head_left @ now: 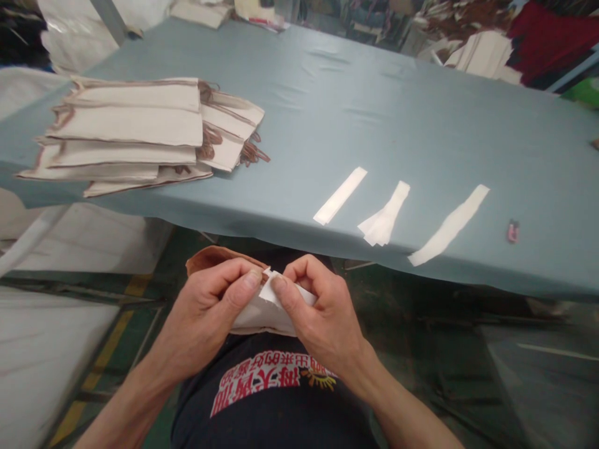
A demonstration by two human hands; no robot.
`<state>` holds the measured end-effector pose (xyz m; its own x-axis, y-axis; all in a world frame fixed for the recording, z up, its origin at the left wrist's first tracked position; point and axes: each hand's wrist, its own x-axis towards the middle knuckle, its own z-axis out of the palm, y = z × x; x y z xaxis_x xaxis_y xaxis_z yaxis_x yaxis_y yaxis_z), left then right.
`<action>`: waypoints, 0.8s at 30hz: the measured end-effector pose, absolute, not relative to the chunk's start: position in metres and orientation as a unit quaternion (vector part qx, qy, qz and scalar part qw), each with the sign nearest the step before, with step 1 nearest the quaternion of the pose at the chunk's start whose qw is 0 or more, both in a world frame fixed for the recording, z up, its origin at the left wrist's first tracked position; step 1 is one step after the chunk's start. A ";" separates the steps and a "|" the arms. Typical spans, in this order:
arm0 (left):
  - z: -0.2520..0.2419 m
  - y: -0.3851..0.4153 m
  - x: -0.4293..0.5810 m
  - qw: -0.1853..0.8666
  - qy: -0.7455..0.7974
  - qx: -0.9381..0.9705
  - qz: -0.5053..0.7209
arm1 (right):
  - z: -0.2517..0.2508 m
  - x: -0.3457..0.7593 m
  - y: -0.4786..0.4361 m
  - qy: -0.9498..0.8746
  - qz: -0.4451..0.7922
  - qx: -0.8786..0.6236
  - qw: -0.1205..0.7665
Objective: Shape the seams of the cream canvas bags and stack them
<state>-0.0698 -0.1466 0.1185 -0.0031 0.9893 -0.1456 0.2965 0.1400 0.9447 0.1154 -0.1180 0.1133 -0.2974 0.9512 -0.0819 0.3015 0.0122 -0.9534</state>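
My left hand [218, 305] is closed, thumb and forefinger pinching the edge of a cream and brown cloth piece [259, 318] in front of my body. Part of its brown side [210, 255] shows above the knuckles. My right hand [322, 312] pinches a white strip [306, 294] against the cloth, its torn-looking end close to my left thumb. Both thumbs almost meet at this spot, and my fingers hide whatever lies underneath. The lower part of the cloth rests near my dark printed shirt [262, 374].
A blue-green covered table [327, 118] stands ahead. On it lie a stack of cream cloth pieces [126, 128] with brown edges and cords, several white strips [341, 194] in groups, and a small pink object [513, 231]. Dark red fabric [552, 37] hangs at the far right.
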 end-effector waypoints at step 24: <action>0.091 -0.154 -0.086 0.534 0.578 0.466 0.405 | 0.108 0.103 -0.116 -0.781 0.248 -0.496 0.287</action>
<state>-0.0858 -0.1539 0.0914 0.0033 0.9710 -0.2392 0.1053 0.2376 0.9657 0.1033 -0.1156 0.1077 -0.3434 0.9173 0.2018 0.6321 0.3846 -0.6727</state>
